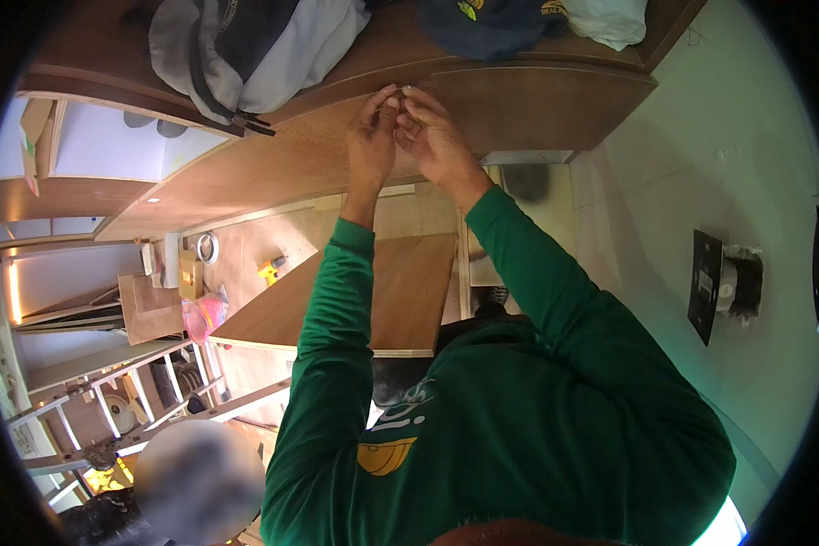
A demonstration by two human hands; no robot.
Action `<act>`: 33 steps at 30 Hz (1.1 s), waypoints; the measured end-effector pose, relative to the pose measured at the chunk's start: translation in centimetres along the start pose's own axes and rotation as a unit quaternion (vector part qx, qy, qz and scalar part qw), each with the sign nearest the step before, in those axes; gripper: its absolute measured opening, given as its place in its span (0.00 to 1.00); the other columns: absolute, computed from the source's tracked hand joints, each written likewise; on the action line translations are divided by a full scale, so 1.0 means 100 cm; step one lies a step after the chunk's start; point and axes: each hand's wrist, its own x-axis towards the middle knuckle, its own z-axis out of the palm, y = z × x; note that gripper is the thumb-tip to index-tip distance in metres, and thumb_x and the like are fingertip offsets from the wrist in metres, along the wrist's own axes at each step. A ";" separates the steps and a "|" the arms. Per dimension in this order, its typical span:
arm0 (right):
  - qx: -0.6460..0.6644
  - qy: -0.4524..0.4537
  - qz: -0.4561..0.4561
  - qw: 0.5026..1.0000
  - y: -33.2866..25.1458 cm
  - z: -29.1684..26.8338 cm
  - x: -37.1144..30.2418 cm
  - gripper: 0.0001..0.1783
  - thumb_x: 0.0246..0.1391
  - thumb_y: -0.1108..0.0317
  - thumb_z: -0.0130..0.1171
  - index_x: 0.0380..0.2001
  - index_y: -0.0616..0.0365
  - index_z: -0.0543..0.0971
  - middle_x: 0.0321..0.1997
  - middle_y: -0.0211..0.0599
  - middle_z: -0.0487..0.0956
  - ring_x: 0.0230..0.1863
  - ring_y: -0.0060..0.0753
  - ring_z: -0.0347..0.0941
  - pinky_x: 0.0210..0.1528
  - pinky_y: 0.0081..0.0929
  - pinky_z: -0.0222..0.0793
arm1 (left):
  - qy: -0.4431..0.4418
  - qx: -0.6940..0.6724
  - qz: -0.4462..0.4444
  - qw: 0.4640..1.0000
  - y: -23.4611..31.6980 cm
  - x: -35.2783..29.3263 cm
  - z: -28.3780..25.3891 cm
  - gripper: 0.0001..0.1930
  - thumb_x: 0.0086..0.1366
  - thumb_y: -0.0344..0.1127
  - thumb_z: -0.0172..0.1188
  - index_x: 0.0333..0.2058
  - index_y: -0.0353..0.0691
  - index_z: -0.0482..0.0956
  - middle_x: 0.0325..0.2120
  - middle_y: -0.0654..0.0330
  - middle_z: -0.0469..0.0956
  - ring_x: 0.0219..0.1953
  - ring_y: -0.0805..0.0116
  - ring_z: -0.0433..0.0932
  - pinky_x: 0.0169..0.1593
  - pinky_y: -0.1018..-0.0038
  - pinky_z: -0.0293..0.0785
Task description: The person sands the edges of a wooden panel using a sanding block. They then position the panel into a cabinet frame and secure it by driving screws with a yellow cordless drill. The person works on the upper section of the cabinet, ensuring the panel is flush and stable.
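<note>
Both hands are working at arm's length, high in the view, in front of a wooden panel (pixel 528 109) that is hanging below a brown shelf (pixel 396 41). The right hand (pixel 437 144) is pinching a tiny pale piece (pixel 405 88) between thumb and index fingertip, the other fingers curling loosely. The left hand (pixel 371 141) is bringing its thumb and index fingertip together just beside the piece; whether it is also gripping cannot be told. The piece is sitting between the two hands, near the panel's upper edge; its exact form is too small to read. Judging by its size, it is probably weighing almost nothing, feeling stiff rather than soft, and slipping easily from the fingers; a hold with the fingertip pads, at its ends, is seeming the surest. On the shelf, a grey-and-black bundle (pixel 291 64), a dark cloth (pixel 491 32) and a white bag (pixel 610 20) are lying. Beneath the forearms a wooden board (pixel 396 287) is extending, with a yellow drill (pixel 269 270) lying beyond its left edge.
</note>
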 end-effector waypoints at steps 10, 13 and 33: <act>-0.088 0.051 -0.052 0.993 -0.005 0.012 0.002 0.09 0.67 0.64 0.63 0.46 0.48 0.76 0.39 0.22 0.78 0.37 0.19 0.71 0.42 0.24 0.71 | 0.061 0.124 0.007 0.990 0.015 -0.014 0.004 0.11 0.72 0.35 0.60 0.46 0.34 0.84 0.42 0.51 0.83 0.45 0.61 0.81 0.48 0.68 0.76; -0.062 0.007 -0.025 0.998 -0.004 0.009 0.003 0.08 0.67 0.65 0.63 0.46 0.49 0.76 0.38 0.22 0.77 0.37 0.19 0.71 0.41 0.24 0.71 | 0.116 0.374 0.249 0.886 0.035 -0.011 -0.006 0.08 0.69 0.36 0.63 0.41 0.37 0.84 0.35 0.49 0.79 0.40 0.49 0.78 0.44 0.57 0.74; 0.007 0.058 -0.029 0.998 0.009 -0.003 0.018 0.06 0.67 0.69 0.61 0.46 0.53 0.80 0.36 0.25 0.78 0.34 0.20 0.70 0.39 0.23 0.71 | -0.012 0.294 0.226 0.928 0.025 0.017 -0.008 0.04 0.67 0.29 0.63 0.38 0.36 0.84 0.34 0.51 0.79 0.35 0.52 0.81 0.37 0.62 0.77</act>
